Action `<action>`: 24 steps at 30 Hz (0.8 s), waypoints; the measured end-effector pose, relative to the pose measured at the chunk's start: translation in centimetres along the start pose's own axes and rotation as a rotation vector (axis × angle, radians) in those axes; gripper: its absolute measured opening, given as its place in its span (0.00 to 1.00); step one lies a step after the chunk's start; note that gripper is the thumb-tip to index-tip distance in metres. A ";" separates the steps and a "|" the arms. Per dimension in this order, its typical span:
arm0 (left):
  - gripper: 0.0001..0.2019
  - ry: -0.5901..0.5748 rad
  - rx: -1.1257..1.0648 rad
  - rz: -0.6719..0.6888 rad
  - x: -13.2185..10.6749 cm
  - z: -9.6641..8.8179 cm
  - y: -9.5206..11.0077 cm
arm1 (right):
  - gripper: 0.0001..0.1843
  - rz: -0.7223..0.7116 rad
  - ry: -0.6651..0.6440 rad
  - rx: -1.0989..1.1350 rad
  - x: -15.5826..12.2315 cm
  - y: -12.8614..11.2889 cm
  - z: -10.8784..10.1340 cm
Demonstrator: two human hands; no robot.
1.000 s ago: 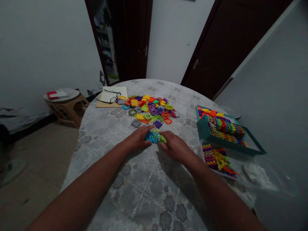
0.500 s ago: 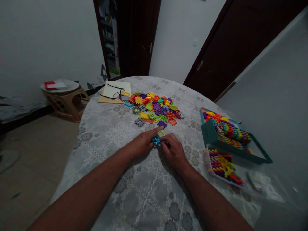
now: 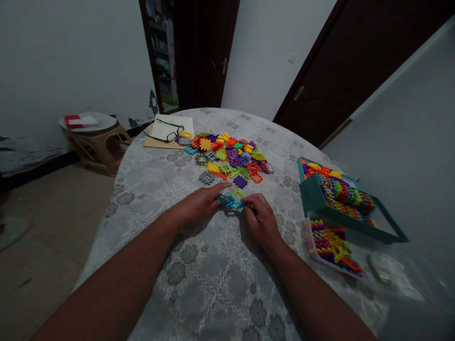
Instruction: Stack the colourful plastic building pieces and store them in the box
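Observation:
My left hand point(image 3: 199, 203) and my right hand point(image 3: 261, 219) meet over a small cluster of blue and yellow-green interlocking plastic pieces point(image 3: 230, 200) lying on the round table point(image 3: 213, 279). Both hands pinch the cluster from either side, the left index finger stretched out over its top. Just beyond lies a loose heap of colourful plastic pieces point(image 3: 227, 158), with a purple piece point(image 3: 241, 181) and a grey piece point(image 3: 206, 178) nearest my fingers.
A teal box point(image 3: 313, 199) with rows of joined pieces stands at the right, a clear tray of more pieces point(image 3: 332, 244) in front of it. Glasses point(image 3: 167, 135) rest on a notebook point(image 3: 185, 124) at the far side. A small wooden stool point(image 3: 94, 142) stands left of the table.
The view has shifted slightly. My hands stayed on the cluster, and my right hand drew back a little so more of the blue pieces show between the fingers.

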State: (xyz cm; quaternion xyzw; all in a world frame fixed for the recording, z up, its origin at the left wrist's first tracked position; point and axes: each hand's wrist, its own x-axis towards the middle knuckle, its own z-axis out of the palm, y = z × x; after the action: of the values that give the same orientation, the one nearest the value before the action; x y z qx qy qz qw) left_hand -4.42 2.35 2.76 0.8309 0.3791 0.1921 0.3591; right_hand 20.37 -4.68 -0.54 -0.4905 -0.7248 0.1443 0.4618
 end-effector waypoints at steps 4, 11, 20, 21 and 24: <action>0.28 0.023 0.005 -0.029 0.2 0.2 0.1 | 0.15 -0.030 -0.013 0.009 -0.1 -0.1 0.2; 0.13 -0.010 -0.011 0.107 0.4 0.9 -0.2 | 0.16 -0.065 -0.033 -0.006 -0.1 -0.7 0.7; 0.21 0.009 -0.066 0.204 0.4 1.2 -0.3 | 0.17 -0.056 -0.030 -0.058 -0.1 -0.8 0.6; 0.21 -0.002 -0.049 0.206 0.4 1.2 -0.1 | 0.17 -0.063 -0.033 -0.054 -0.1 -0.8 0.6; 0.20 -0.023 0.003 0.190 0.4 1.5 0.3 | 0.16 -0.065 -0.043 -0.042 0.0 -0.8 0.6</action>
State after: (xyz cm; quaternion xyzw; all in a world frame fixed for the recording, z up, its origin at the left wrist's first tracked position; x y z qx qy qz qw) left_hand -3.15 1.92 2.00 0.8659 0.2945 0.2152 0.3422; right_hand 19.37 -4.93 -0.33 -0.4729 -0.7530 0.1245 0.4403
